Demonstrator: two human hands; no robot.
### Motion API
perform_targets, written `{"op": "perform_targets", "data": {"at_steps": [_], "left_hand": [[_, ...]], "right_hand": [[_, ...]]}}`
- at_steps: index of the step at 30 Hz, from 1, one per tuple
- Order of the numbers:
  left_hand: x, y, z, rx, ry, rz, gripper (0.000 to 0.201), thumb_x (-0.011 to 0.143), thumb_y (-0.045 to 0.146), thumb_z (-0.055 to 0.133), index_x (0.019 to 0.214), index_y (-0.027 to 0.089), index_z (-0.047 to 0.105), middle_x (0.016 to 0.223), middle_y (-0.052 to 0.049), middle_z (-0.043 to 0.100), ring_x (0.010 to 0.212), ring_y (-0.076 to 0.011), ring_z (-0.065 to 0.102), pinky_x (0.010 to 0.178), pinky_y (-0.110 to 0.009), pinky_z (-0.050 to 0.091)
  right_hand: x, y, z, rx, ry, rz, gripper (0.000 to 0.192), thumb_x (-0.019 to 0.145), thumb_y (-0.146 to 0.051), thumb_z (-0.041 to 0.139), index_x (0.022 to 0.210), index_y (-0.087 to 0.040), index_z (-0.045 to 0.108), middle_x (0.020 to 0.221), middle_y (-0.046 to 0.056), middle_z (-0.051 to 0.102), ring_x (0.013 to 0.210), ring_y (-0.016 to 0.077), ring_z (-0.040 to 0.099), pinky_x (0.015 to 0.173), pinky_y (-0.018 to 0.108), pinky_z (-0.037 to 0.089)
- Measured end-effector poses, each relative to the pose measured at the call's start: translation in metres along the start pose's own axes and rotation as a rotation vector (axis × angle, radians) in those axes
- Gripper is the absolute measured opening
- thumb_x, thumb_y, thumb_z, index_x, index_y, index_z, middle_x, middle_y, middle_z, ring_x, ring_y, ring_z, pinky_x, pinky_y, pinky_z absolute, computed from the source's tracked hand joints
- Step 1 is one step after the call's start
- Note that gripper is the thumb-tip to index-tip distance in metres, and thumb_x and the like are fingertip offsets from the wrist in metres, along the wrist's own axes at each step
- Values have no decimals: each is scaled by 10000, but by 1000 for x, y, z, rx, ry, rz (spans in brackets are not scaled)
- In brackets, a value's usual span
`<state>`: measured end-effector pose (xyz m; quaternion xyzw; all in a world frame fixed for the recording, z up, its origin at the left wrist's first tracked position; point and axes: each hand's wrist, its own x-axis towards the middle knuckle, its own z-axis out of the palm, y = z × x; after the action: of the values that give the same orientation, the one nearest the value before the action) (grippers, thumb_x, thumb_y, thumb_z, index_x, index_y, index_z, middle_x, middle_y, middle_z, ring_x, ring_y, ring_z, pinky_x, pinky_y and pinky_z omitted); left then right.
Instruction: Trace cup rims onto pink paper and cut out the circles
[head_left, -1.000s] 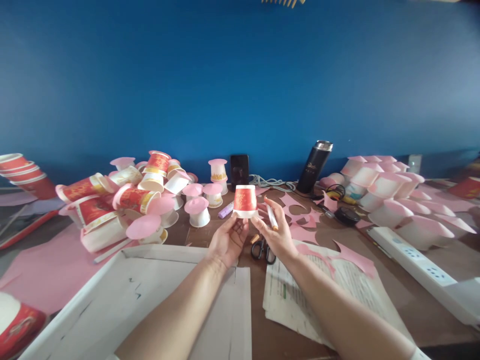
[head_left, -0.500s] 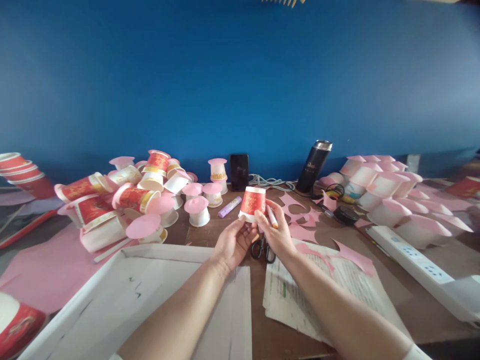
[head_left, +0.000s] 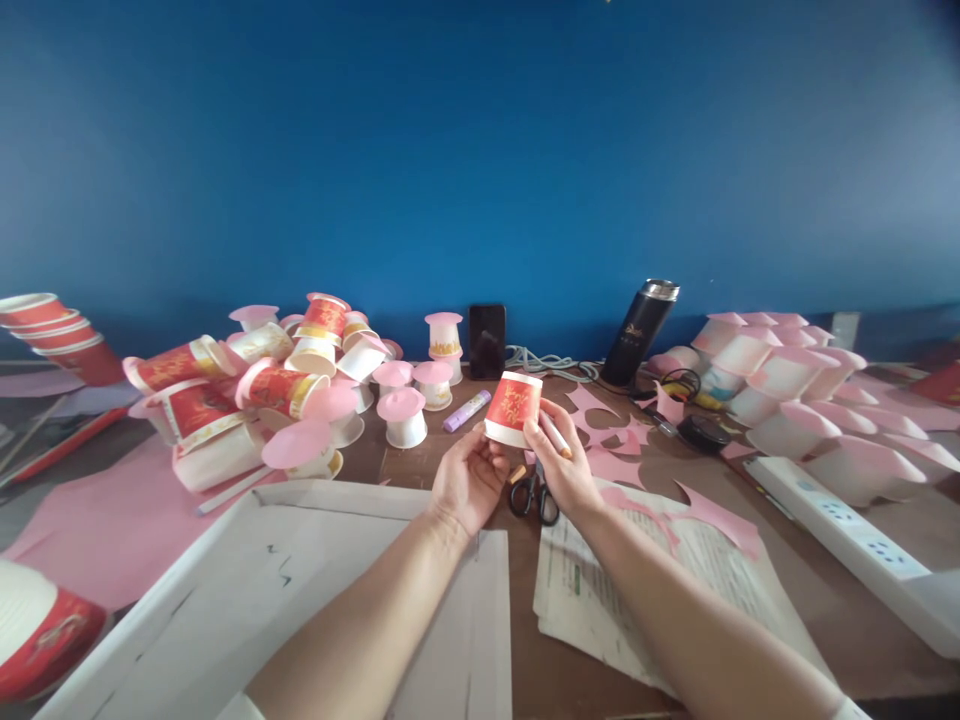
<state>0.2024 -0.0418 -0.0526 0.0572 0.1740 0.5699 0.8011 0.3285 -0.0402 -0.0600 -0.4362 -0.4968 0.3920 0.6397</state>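
Two bare hands raised together above the brown wooden table point(head_left: 825, 600), both around one small red paper cup with gold print and white rim point(head_left: 513, 408). Left hand point(head_left: 469, 478) under and beside the cup, fingers curled, thumb side touching the lower wall. Right hand point(head_left: 564, 468) on the other side, fingertips on the cup wall, and at the same time pinching a short white marker pen point(head_left: 556, 434) between thumb and forefinger. Cup held upside down and tilted a little, wide rim toward the palms, flat base up and away.

Probably very light, thin and easy to crush; wall soft under pressure, base ring and rolled rim stiffer. Best grip judged at the rim or base ring, with gentle pinch only, not in the middle of the wall. Waxed surface maybe a bit slippery.

Just below the hands, black-handled scissors point(head_left: 531, 497) on the table. Beside them, printed paper sheets point(head_left: 600, 610) with pink paper scraps point(head_left: 720, 522). Farther left, heap of similar red and white cups with pink paper caps point(head_left: 262, 400); purple glue stick point(head_left: 466, 411) near the cup.
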Motion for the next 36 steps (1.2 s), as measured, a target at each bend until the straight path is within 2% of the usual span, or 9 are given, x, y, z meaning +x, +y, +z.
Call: {"op": "perform_targets", "data": {"at_steps": [4,7,9,11,13,16,23,29,36], "left_hand": [[3,3,-1,-1,91,98,79,813,69,567,758,108,607,653,-23,601,559,-66,574,537,-149,526],[5,5,-3,-1,120,132,94,826,70,561,754,111,606,654,-28,612,590,-77,603,607,-168,560],[6,4,-4,9,115,137,99,836,69,552,763,100,611,676,-39,624,607,-78,612,630,-170,564],[6,2,-4,24,97,147,92,835,58,552,784,88,622,715,-50,637,638,-80,624,663,-174,565],[5,-1,-4,46,71,169,68,818,48,573,805,77,634,768,-61,651,676,-83,632,708,-182,562],[5,-6,-4,98,43,194,15,776,64,640,788,73,646,789,-60,661,704,-88,633,746,-202,554],[5,-12,-6,221,21,219,87,712,132,722,759,88,663,745,-36,658,696,-95,620,761,-236,528],[3,-13,-7,325,-20,221,99,716,172,720,762,93,682,744,-39,663,740,-99,620,772,-211,485],[0,-13,-5,399,-48,231,142,689,221,757,718,102,687,718,-34,655,716,-101,599,787,-235,464]], "right_hand": [[6,8,-7,-91,139,-76,453,832,-448,582,1227,-245,494,1138,77,636,1064,227,610,860,401,521],[6,2,-13,-212,198,-268,393,881,-409,519,1234,-238,527,1061,88,662,969,230,641,817,432,532],[1,-7,-14,-325,164,-416,333,897,-361,504,1205,-256,573,1028,79,674,937,231,643,833,450,523],[-5,-16,-14,-443,75,-566,297,883,-300,536,1171,-284,608,1061,63,675,950,234,634,869,461,505],[-11,-21,-12,-515,-10,-639,296,864,-265,566,1151,-302,625,1083,48,676,948,235,630,868,452,507],[-15,-21,-9,-556,-65,-628,260,854,-262,580,1099,-313,652,1031,30,688,911,221,635,850,417,523],[-14,-18,-7,-646,-80,-603,196,865,-279,559,1036,-289,655,946,30,699,844,205,643,811,378,525],[-14,-19,-7,-685,-57,-604,168,862,-291,568,998,-274,664,892,28,702,786,195,650,738,342,530],[-15,-19,-6,-717,-34,-643,173,864,-273,570,1012,-273,660,912,32,706,794,197,653,745,338,524]]}}
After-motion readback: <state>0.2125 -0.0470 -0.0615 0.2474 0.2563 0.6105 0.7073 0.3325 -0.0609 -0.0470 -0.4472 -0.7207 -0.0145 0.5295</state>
